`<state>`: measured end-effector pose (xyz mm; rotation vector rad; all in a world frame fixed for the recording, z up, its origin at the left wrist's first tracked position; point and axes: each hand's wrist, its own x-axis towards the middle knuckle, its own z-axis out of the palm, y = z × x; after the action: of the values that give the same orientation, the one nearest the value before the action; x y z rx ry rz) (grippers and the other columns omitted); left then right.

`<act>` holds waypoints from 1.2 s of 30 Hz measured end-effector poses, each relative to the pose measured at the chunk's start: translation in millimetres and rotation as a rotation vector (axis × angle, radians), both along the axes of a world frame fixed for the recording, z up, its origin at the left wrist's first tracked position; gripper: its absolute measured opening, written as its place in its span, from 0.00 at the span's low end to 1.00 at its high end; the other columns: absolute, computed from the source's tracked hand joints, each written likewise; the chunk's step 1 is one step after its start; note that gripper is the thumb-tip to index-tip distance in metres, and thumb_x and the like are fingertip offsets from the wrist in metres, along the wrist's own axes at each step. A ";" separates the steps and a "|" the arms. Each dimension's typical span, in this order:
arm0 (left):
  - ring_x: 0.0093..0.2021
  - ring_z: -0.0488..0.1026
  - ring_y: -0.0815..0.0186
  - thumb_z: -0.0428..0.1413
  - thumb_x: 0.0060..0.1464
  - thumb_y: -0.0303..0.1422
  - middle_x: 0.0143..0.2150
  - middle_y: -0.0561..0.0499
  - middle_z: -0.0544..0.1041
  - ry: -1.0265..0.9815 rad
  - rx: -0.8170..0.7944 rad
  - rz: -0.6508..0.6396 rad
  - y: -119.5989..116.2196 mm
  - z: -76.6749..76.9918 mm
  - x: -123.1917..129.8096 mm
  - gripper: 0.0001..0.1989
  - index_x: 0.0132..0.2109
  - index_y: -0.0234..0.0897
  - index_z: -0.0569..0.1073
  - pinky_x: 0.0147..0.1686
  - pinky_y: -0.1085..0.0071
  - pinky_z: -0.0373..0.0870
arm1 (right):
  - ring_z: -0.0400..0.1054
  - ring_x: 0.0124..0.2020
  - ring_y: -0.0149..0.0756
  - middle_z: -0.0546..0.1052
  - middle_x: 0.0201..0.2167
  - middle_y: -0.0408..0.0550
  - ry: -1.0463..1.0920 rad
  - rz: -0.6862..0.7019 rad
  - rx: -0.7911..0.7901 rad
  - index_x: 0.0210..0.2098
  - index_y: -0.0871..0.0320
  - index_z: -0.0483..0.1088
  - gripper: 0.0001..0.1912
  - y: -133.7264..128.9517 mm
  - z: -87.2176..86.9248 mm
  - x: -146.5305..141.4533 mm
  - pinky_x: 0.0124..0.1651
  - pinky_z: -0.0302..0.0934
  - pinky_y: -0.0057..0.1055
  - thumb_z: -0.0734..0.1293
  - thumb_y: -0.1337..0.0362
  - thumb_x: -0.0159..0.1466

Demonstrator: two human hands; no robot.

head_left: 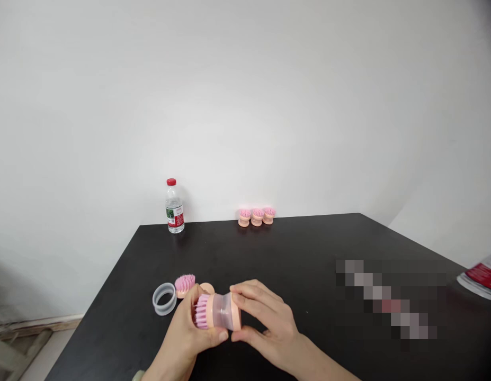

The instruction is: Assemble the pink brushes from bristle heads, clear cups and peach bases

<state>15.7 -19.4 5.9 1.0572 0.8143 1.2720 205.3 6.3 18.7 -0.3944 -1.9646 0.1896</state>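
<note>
My left hand (pixel 185 333) and my right hand (pixel 269 328) both grip a pink-bristled brush (pixel 220 312) above the black table. Its translucent cylindrical body lies sideways, with the bristles toward my left hand and a peach end toward my right. Just beyond my left hand lie a translucent grey ring (pixel 164 299), a loose pink-bristled brush head (pixel 185 284), and a peach round piece (pixel 207 288), partly hidden behind the held brush.
Three small pink-and-peach brushes (pixel 256 217) stand in a row at the table's far edge. A water bottle with a red cap (pixel 174 207) stands to their left. Printed papers (pixel 481 278) lie at the right edge. A pixelated patch (pixel 388 301) covers part of the black table (pixel 293 248).
</note>
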 end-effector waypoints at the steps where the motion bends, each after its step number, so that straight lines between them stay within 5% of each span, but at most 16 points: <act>1: 0.29 0.59 0.71 0.74 0.33 0.37 0.33 0.55 0.67 0.005 0.004 0.001 -0.4 0.4 0.0 0.24 0.32 0.38 0.67 0.27 0.74 0.53 | 0.75 0.43 0.47 0.79 0.44 0.58 -0.008 0.015 0.011 0.58 0.56 0.69 0.21 0.2 0.3 0.5 0.42 0.74 0.45 0.67 0.55 0.68; 8: 0.29 0.66 0.69 0.73 0.34 0.39 0.30 0.54 0.69 -0.053 -0.065 -0.085 -3.1 8.7 -0.4 0.24 0.35 0.38 0.69 0.29 0.73 0.60 | 0.73 0.45 0.44 0.77 0.44 0.55 -0.064 0.064 0.007 0.55 0.55 0.69 0.16 -3.3 4.9 1.2 0.44 0.72 0.43 0.67 0.66 0.68; 12: 0.29 0.65 0.70 0.73 0.37 0.40 0.29 0.54 0.70 -0.091 -0.124 -0.136 -5.7 15.4 1.5 0.24 0.36 0.37 0.70 0.29 0.74 0.61 | 0.73 0.40 0.43 0.76 0.41 0.56 -0.018 0.001 0.019 0.56 0.56 0.67 0.23 -4.1 0.6 -0.1 0.39 0.72 0.40 0.68 0.52 0.66; 16: 0.30 0.63 0.71 0.74 0.33 0.38 0.33 0.55 0.67 -0.006 -0.004 -0.035 -5.8 13.3 1.7 0.25 0.35 0.38 0.70 0.28 0.76 0.57 | 0.72 0.30 0.39 0.76 0.31 0.50 0.075 -0.078 -0.026 0.49 0.58 0.69 0.27 -2.2 -7.4 -3.2 0.33 0.70 0.36 0.65 0.41 0.64; 18: 0.31 0.65 0.69 0.74 0.33 0.37 0.35 0.53 0.69 0.087 0.096 0.008 -5.6 9.9 0.7 0.23 0.35 0.39 0.71 0.29 0.74 0.60 | 0.70 0.24 0.35 0.75 0.25 0.46 0.094 -0.068 -0.211 0.40 0.58 0.70 0.27 -1.9 -11.7 -5.4 0.27 0.67 0.31 0.63 0.39 0.64; 22: 0.40 0.72 0.59 0.72 0.37 0.33 0.41 0.49 0.75 0.315 0.271 0.117 -6.4 1.8 -2.0 0.21 0.39 0.41 0.74 0.38 0.68 0.67 | 0.63 0.12 0.28 0.69 0.14 0.41 0.047 0.089 -1.006 0.24 0.57 0.63 0.33 -0.9 -20.1 -10.0 0.14 0.55 0.22 0.55 0.33 0.65; 24: 0.42 0.74 0.58 0.71 0.39 0.32 0.44 0.48 0.75 0.369 0.306 0.155 -6.0 -2.4 -3.1 0.20 0.41 0.41 0.74 0.40 0.66 0.68 | 0.61 0.10 0.27 0.67 0.12 0.42 -0.002 0.164 -1.224 0.21 0.58 0.63 0.39 1.4 -22.3 -10.3 0.13 0.54 0.21 0.47 0.31 0.65; 26: 0.42 0.74 0.57 0.70 0.40 0.32 0.44 0.49 0.75 0.376 0.295 0.161 -3.9 -5.9 -4.0 0.20 0.41 0.41 0.72 0.40 0.65 0.69 | 0.65 0.14 0.29 0.70 0.15 0.44 -0.026 0.170 -1.186 0.26 0.61 0.70 0.43 4.5 -21.3 -7.8 0.19 0.61 0.24 0.44 0.32 0.66; 28: 0.42 0.75 0.57 0.69 0.40 0.33 0.44 0.48 0.76 0.381 0.251 0.172 -0.9 -7.6 -4.4 0.19 0.40 0.41 0.72 0.40 0.65 0.70 | 0.72 0.23 0.33 0.76 0.25 0.47 -0.020 0.144 -1.007 0.43 0.61 0.73 0.41 7.8 -18.1 -2.8 0.29 0.68 0.30 0.47 0.33 0.67; 31: 0.41 0.75 0.57 0.70 0.39 0.36 0.43 0.48 0.77 0.398 0.168 0.222 1.6 -4.6 -3.9 0.20 0.39 0.40 0.71 0.40 0.65 0.70 | 0.74 0.40 0.41 0.76 0.46 0.54 -0.011 0.123 -0.765 0.62 0.54 0.63 0.37 11.4 -14.4 4.8 0.40 0.71 0.36 0.55 0.34 0.66; 34: 0.36 0.74 0.61 0.71 0.38 0.41 0.37 0.52 0.76 0.362 0.091 0.287 -0.4 2.9 -1.7 0.22 0.38 0.40 0.71 0.36 0.68 0.70 | 0.73 0.45 0.42 0.71 0.56 0.55 -0.064 0.081 -0.613 0.64 0.50 0.61 0.37 12.0 -15.4 6.9 0.45 0.71 0.37 0.69 0.41 0.61; 36: 0.34 0.73 0.63 0.71 0.37 0.42 0.35 0.53 0.75 0.327 0.071 0.298 -2.1 6.7 -0.9 0.23 0.37 0.40 0.71 0.35 0.70 0.70 | 0.74 0.43 0.40 0.73 0.53 0.54 -0.094 0.039 -0.561 0.61 0.51 0.65 0.35 10.8 -16.3 5.4 0.48 0.71 0.38 0.73 0.46 0.59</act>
<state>14.8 -21.5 12.7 1.2540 1.2180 1.4032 210.6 17.1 2.5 -0.7356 -1.9912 0.7673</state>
